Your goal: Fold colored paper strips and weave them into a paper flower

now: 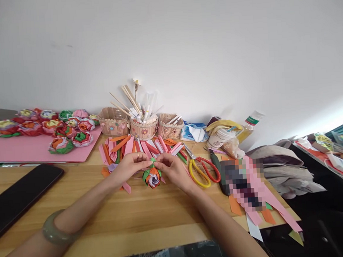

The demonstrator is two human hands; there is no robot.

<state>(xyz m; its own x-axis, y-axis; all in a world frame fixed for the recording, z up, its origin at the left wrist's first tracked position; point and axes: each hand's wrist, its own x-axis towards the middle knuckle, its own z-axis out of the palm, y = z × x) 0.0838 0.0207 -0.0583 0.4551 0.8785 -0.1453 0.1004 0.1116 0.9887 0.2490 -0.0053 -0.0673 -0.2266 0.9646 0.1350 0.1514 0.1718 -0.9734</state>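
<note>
Between my two hands, just above the wooden table (107, 225), is a small paper flower (152, 179) with green, orange and white petals. My left hand (131, 166) pinches it at the upper left, by its green tip. From the right, my right hand (171, 169) pinches the same green part with thumb and finger. Behind the hands lies a pile of folded paper strips (128, 145) in pink, orange, red, white and green. Scissors with yellow and red handles (200, 174) lie right of my right hand.
Finished paper flowers (64, 131) stand on pink sheets (36, 150) at the left. A black tray-like object (21, 196) lies in front. Decorated baskets (144, 129) with sticks line the wall. On the right are a cup (218, 137), a green-handled tool (217, 168) and long pink strips (268, 192).
</note>
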